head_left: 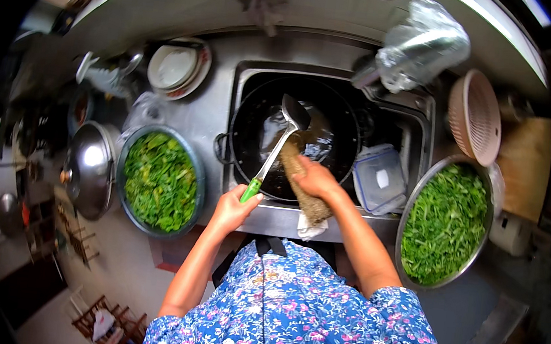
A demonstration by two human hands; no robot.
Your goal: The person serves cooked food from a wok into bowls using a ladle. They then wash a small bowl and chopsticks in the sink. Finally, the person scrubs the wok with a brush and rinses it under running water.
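My left hand grips the green handle of a metal spatula, whose dark blade hangs over a large black wok. The wok sits in the left basin of a steel sink and holds some liquid. In my right hand is a brown, rough-textured cloth or scrubber, its upper end near the spatula's neck; whether they touch I cannot tell. A white cloth or paper lies at the sink's front edge below it. A clear plastic container with a blue rim rests right of the wok.
Chopped greens fill a blue-grey basin at left and a metal bowl at right. Stacked bowls and plates stand back left, beyond a lidded metal pot. At right are a pink colander and a plastic bag.
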